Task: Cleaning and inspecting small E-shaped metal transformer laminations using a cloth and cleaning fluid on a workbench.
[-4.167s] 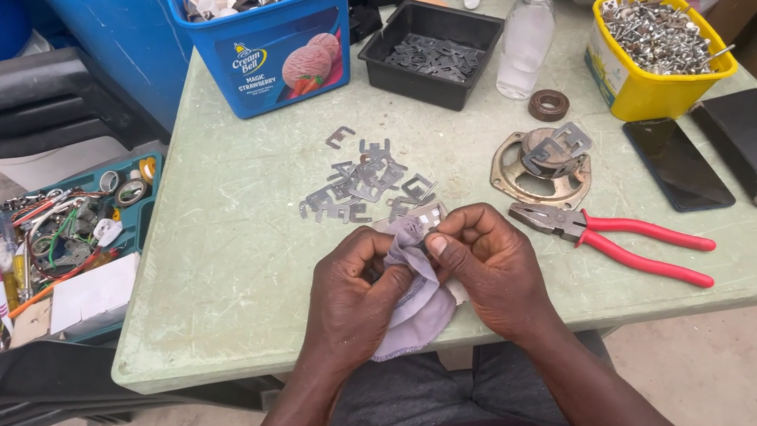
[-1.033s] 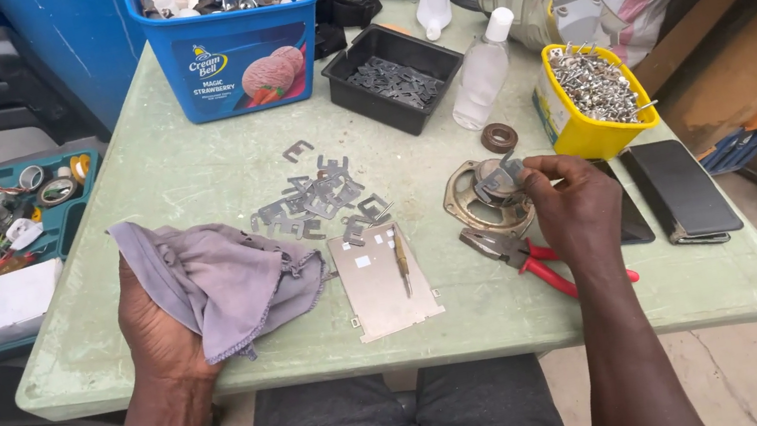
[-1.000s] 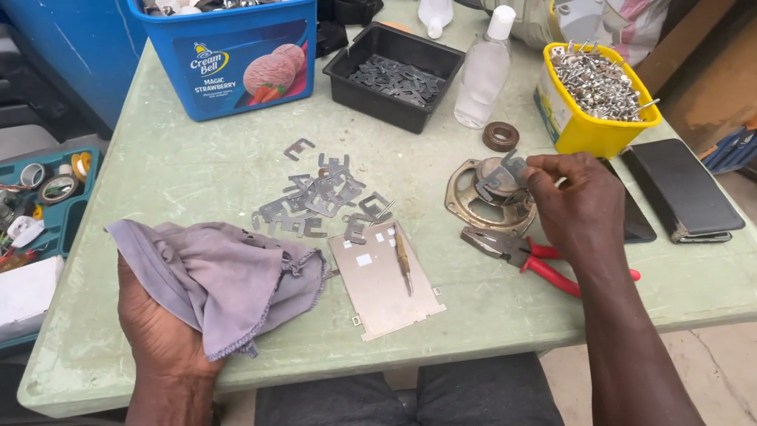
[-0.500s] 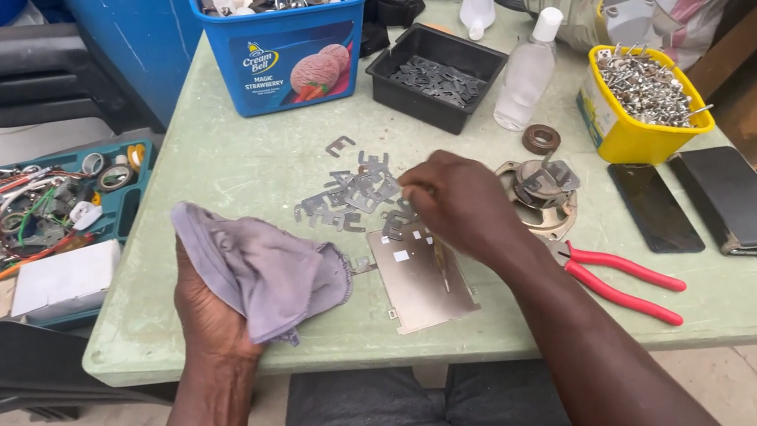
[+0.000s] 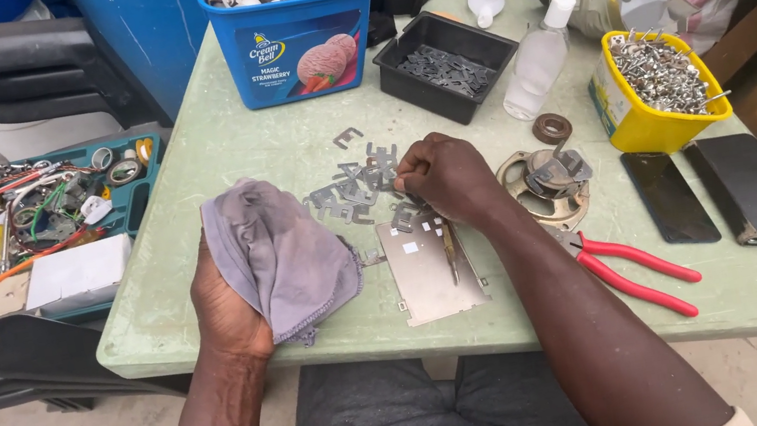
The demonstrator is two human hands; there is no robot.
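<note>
**Cloth in my left hand, right hand down among the metal pieces**

My left hand (image 5: pixel 229 303) rests at the near edge of the pale green plastic table (image 5: pixel 218 157), fingers closed around a crumpled grey cloth (image 5: pixel 282 257) that drapes over the palm and spills toward the middle of the table. My right hand (image 5: pixel 446 177) sits further in, knuckles up and fingers curled down onto a scatter of small flat grey metal stampings (image 5: pixel 349 187); the fingertips are hidden under the hand, so I cannot tell whether they pinch a piece or only press on the pile.

Just in front of that hand lies a flat rectangular metal plate (image 5: pixel 430 271) with small cut-outs, and a thin screwdriver-like tool (image 5: pixel 450 250) lies along it. To the right of my wrist sits a round brass-coloured speaker frame (image 5: pixel 548 186), with red-handled pliers (image 5: pixel 632 269) just beside it nearer me.

Further back stand a black rectangular tray of metal pieces (image 5: pixel 446 65), a blue plastic tub (image 5: pixel 293 24), a clear plastic bottle with a white cap (image 5: pixel 539 61) and a yellow tub of metal bits (image 5: pixel 657 88).
</note>
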